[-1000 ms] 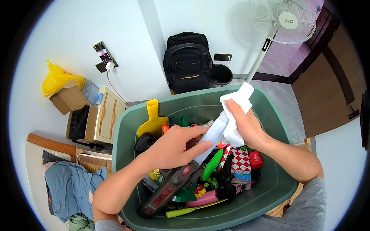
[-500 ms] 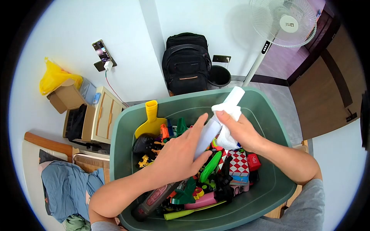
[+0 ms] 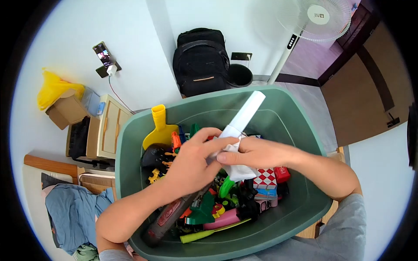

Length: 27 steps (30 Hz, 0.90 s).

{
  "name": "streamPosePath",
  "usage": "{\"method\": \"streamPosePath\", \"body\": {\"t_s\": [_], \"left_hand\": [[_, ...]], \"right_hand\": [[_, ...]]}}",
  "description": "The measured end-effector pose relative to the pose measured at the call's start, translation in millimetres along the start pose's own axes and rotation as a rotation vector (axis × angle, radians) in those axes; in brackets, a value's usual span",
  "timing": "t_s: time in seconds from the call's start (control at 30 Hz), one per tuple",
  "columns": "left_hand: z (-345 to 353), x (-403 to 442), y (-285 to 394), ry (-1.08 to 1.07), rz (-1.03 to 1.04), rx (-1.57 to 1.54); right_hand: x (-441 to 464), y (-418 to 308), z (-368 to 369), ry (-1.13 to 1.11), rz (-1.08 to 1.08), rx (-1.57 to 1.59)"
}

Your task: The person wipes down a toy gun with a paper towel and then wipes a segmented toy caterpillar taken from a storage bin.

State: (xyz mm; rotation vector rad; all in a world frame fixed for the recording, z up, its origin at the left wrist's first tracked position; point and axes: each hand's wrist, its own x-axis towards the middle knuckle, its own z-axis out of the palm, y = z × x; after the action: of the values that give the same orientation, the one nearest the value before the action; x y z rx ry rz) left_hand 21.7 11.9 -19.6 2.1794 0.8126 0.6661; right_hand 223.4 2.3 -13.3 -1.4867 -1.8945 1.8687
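Above a green tub (image 3: 305, 135), a toy sword (image 3: 238, 124) is slanting from handle (image 3: 169, 214) at the near left corner to blade (image 3: 249, 108) at the far edge, the left hand (image 3: 193, 163), nearer the handle, curling around it mid-length, the right hand (image 3: 266, 153) pinching white cloth (image 3: 241, 173) against it.

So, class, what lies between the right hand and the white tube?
The head view shows a white cloth between the right hand and the white tube.

cloth (image 3: 242, 172) partly behind right hand (image 3: 257, 152)
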Motion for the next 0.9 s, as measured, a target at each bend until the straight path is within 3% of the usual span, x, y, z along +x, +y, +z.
{"method": "streamPosePath", "body": {"t_s": [0.07, 0.13, 0.2, 0.23, 0.3, 0.4, 0.5, 0.9], "left_hand": [[-1.5, 1.2, -0.4, 0.005, -0.107, -0.094], [-2.3, 0.8, -4.0, -0.005, -0.126, -0.095], [0.0, 1.3, -9.3, -0.009, -0.148, -0.098], [2.2, 1.2, -12.8, 0.008, -0.12, -0.099], [3.6, 0.3, -13.1, 0.004, -0.128, -0.111], [5.7, -0.9, -14.2, -0.012, -0.126, -0.146], [9.2, -1.9, -18.8, -0.006, -0.091, -0.153], [9.1, -3.7, -19.0, -0.043, -0.097, -0.142]], "right_hand": [[-13.1, -11.5, -6.9, 0.047, -0.146, -0.2], [-23.6, -14.1, -12.2, 0.057, -0.157, -0.314], [-44.2, -38.6, -14.6, 0.169, 0.082, -0.737], [-49.1, -36.5, -12.7, 0.151, 0.089, -0.74], [-61.4, -28.8, -3.2, 0.396, -0.355, -0.529], [-89.3, -53.6, 14.5, 0.104, -0.654, 0.026], [-108.2, -45.6, 30.8, -0.149, -0.91, 0.184], [-120.9, -27.9, 43.5, -0.174, -0.969, 0.283]]}}
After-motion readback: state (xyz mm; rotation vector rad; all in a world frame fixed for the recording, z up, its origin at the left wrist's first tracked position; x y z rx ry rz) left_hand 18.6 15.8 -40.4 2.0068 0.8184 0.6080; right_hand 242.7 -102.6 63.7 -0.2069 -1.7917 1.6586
